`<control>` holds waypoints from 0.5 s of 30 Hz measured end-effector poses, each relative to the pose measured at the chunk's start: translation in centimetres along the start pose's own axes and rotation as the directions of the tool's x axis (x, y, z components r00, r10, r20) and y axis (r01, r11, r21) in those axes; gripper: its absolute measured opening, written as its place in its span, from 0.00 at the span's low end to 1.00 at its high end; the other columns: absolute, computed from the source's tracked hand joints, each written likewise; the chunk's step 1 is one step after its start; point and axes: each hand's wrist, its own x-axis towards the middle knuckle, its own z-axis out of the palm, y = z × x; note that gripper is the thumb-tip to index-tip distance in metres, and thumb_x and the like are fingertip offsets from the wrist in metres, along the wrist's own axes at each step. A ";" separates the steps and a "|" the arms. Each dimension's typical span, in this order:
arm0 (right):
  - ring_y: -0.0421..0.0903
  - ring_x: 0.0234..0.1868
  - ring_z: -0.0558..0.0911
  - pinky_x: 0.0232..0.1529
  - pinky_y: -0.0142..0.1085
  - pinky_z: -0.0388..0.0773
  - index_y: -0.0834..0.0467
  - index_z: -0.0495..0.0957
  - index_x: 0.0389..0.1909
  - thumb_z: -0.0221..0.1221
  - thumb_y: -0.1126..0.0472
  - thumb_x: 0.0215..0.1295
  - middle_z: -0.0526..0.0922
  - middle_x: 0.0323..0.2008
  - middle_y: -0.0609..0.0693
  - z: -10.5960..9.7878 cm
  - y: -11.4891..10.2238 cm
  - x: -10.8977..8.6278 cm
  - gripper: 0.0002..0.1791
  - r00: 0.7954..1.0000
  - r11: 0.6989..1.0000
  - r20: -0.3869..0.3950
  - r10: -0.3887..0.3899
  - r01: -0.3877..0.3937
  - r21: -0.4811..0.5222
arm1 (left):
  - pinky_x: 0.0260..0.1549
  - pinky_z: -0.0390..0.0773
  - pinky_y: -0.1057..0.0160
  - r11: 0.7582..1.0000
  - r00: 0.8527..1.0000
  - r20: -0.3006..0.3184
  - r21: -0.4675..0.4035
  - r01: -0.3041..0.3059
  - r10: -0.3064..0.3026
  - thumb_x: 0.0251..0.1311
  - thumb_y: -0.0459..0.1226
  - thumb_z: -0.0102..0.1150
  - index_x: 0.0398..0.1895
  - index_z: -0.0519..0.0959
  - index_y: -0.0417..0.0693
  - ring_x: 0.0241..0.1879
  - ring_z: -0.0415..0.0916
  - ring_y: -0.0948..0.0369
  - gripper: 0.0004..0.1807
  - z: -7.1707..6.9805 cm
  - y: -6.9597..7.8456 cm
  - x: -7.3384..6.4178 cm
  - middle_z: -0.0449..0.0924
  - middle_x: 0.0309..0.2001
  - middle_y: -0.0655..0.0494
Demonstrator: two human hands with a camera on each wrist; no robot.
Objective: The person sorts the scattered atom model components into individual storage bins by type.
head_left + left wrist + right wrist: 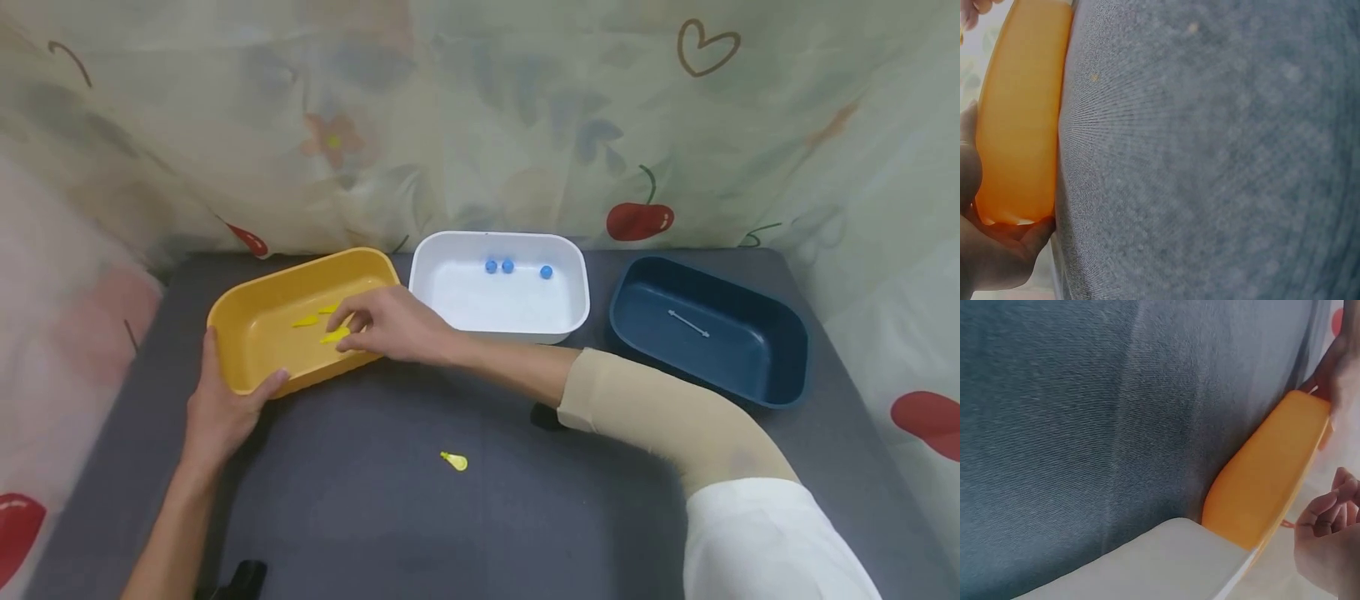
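Observation:
My left hand (225,417) grips the near left corner of a yellow plastic bin (247,292), thumb over the rim and fingers along the outer wall. Over the bin's right half, my right hand (393,325) has thumb and fingers bent together, pinching a small yellow piece (335,335). In the left wrist view a speck of yellow shows at those fingertips; the right wrist view does not show the piece. Inside the bin lie a flat yellow piece (305,321) and another yellow piece (327,309). One yellow teardrop-shaped piece (454,461) lies on the grey cloth.
A white bin (427,292) with blue balls (507,267) stands in the middle. To the right, a dark blue bin (795,358) contains a thin pale stick (688,323). A black object (546,417) is partly under my right forearm. A printed curtain (480,125) hangs behind.

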 end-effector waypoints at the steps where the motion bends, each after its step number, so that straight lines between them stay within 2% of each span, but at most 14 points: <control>1: 0.35 0.25 0.78 0.28 0.27 0.75 0.53 0.86 0.44 0.70 0.57 0.61 0.84 0.27 0.38 0.1 0.0 0.3 0.12 1.000 1.000 -0.001 0.009 -0.009 0.005 | 0.61 0.56 0.33 1.000 1.000 0.001 0.001 0.000 0.000 0.59 0.54 0.67 0.80 0.29 0.58 0.65 0.56 0.28 0.62 0.0 0.0 0.0 0.48 0.75 0.30; 8: 0.37 0.22 0.80 0.26 0.28 0.72 0.56 0.86 0.46 0.68 0.58 0.62 0.87 0.29 0.46 0.8 0.7 2.4 0.12 0.998 0.998 -0.008 0.058 -0.057 0.039 | 0.61 0.57 0.33 1.000 1.000 0.002 0.008 0.005 -0.005 0.58 0.54 0.68 0.80 0.29 0.57 0.64 0.57 0.28 0.63 0.0 0.3 0.2 0.48 0.74 0.29; 15: 0.32 0.26 0.80 0.29 0.25 0.72 0.52 0.87 0.48 0.68 0.56 0.63 0.87 0.34 0.38 2.0 1.6 4.4 0.13 0.994 0.995 -0.043 0.099 -0.100 -0.024 | 0.62 0.56 0.33 1.000 1.000 0.007 0.010 0.015 -0.015 0.58 0.54 0.68 0.80 0.29 0.56 0.65 0.56 0.28 0.63 -0.1 0.3 0.2 0.47 0.75 0.30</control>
